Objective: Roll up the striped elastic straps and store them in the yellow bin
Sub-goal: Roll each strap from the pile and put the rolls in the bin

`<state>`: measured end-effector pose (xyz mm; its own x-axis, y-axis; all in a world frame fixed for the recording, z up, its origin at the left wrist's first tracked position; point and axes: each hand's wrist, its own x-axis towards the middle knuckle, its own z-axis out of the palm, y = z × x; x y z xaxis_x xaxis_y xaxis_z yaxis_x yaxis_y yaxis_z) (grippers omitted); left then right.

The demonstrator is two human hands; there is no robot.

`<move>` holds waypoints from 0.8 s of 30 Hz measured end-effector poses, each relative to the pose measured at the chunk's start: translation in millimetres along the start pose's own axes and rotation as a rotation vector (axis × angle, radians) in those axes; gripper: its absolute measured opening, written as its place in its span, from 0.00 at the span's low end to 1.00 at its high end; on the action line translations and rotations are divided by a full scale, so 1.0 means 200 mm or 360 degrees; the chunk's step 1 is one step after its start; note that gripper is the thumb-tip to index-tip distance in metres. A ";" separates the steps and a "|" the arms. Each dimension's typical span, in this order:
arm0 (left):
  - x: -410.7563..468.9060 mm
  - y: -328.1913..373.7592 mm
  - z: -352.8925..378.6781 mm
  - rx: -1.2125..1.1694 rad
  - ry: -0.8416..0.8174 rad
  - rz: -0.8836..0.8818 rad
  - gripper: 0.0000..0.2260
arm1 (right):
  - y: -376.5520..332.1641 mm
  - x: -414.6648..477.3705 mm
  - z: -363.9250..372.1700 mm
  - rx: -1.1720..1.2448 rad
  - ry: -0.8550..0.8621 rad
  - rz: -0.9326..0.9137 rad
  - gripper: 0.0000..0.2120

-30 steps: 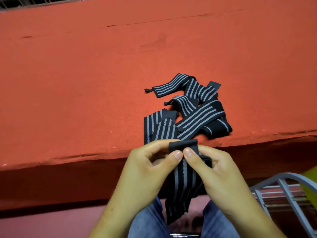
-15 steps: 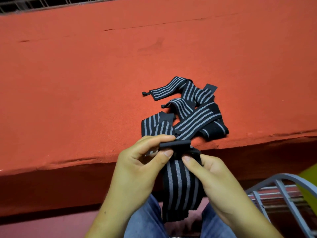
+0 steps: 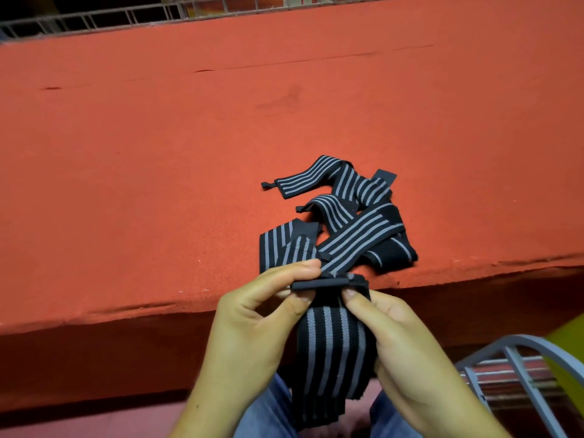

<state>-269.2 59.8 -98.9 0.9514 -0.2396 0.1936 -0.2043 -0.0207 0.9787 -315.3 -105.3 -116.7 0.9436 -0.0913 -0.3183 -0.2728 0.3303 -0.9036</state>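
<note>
Rolling is just beginning on one strap [image 3: 331,349]. Both hands are pinching its folded black end just above the edge of the red mat [image 3: 158,153], while the rest is hanging down between the knees. The left hand [image 3: 252,336] is curling thumb and forefinger round the left side of the fold. The right hand [image 3: 410,358] is nipping the right side between thumb and fingertips.

To go well, I judge, the stiff end is needing a tight first turn over itself with the edges square. A light pull on the hanging length should stop the coil going slack or coning.

Other straps [image 3: 347,216] are lying tangled on the mat just beyond the hands. What is likely the yellow bin [image 3: 568,333] is showing only as a sliver at the right edge, behind a grey metal frame [image 3: 521,339].
</note>
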 end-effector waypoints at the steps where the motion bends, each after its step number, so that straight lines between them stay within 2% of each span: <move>1: 0.00 0.00 0.00 -0.0009 -0.0013 -0.0007 0.13 | -0.01 0.00 0.00 0.0044 -0.0018 0.0009 0.17; 5: 0.00 -0.01 0.00 0.0019 -0.0094 0.0005 0.14 | -0.04 -0.01 0.01 0.0273 0.0012 0.0018 0.17; 7: 0.00 -0.01 0.00 0.0054 -0.0108 0.0003 0.13 | -0.04 -0.01 0.01 0.0404 0.0110 0.0072 0.22; 10: 0.00 -0.02 0.00 0.0057 -0.0113 -0.0012 0.10 | -0.06 -0.02 0.02 0.0422 0.0029 0.0093 0.22; 13: 0.00 -0.02 0.01 0.0090 -0.0106 0.0022 0.10 | -0.08 -0.03 0.03 0.0157 -0.0135 0.0029 0.14; 15: 0.00 -0.01 0.01 0.0142 -0.0118 0.0033 0.11 | -0.07 -0.01 0.01 0.0007 -0.0107 -0.0044 0.12; 19: -0.01 -0.01 -0.01 0.0213 -0.0214 -0.0059 0.18 | -0.05 0.01 -0.01 -0.0102 -0.0063 -0.0109 0.17; 24: -0.03 0.00 -0.01 0.0122 -0.0258 -0.0190 0.16 | -0.04 0.01 -0.04 -0.0268 -0.0061 -0.0220 0.13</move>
<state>-274.1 63.4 -100.5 0.9216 -0.3839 0.0568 -0.1151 -0.1308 0.9847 -312.7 -115.0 -111.7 0.9798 -0.0880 -0.1798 -0.1649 0.1550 -0.9741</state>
